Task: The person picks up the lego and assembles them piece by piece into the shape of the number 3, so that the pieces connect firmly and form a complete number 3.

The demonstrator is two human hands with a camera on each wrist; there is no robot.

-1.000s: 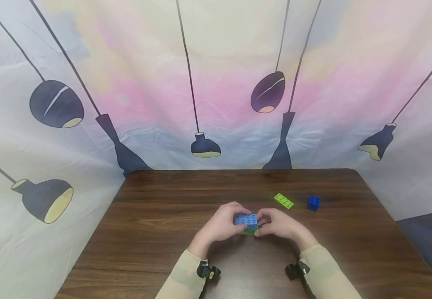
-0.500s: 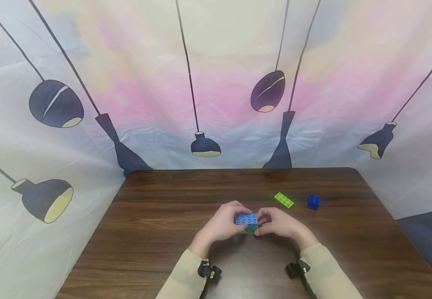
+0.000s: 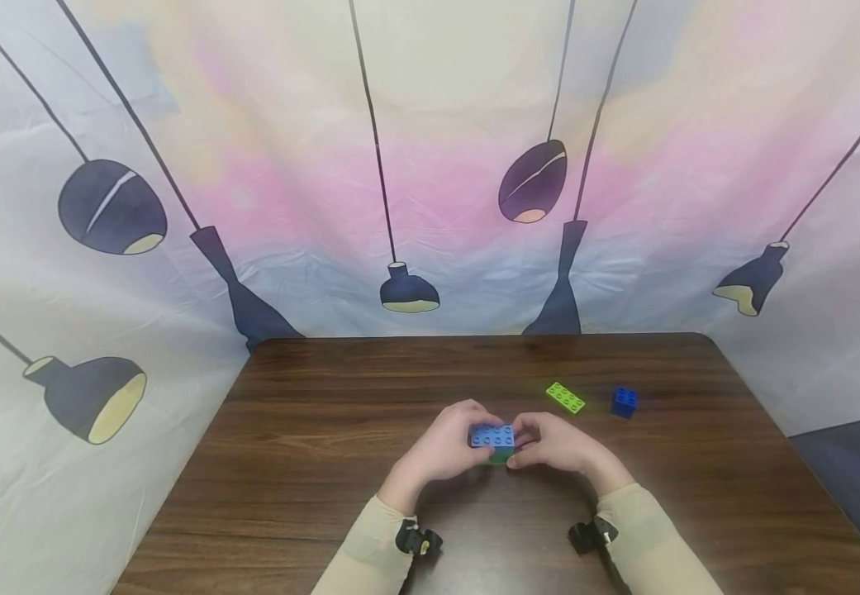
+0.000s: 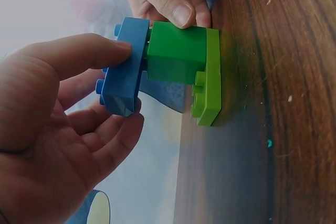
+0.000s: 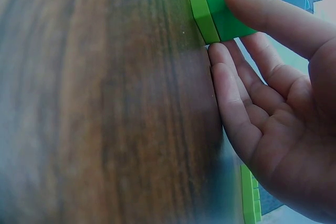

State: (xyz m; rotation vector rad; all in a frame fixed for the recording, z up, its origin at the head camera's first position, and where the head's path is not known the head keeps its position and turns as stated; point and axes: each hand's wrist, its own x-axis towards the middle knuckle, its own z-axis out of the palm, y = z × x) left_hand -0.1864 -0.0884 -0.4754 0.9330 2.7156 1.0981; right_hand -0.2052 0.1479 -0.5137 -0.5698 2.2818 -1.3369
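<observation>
In the head view my left hand [image 3: 444,444] and right hand [image 3: 554,444] meet over a small stack of building bricks near the table's middle. The left hand pinches the light blue brick [image 4: 126,69] between thumb and fingers. That brick sits on top of a green brick [image 4: 176,51], with a narrow gap showing between them and studs visible inside it. The green brick stands on one end of a lime green plate [image 4: 213,72], whose other studs are bare. My right thumb and fingers grip the green brick's other side, fingertips low beside the plate's end.
Behind and to the right lie a second lime green plate [image 3: 565,397] and a dark blue brick [image 3: 624,402] on the brown wooden table [image 3: 311,463]. A cloth [image 3: 459,182] printed with lamps hangs behind the table's far edge.
My left hand has shifted very slightly right together with the light blue brick. The right hand holds its place, and the loose plate and dark blue brick have not moved.
</observation>
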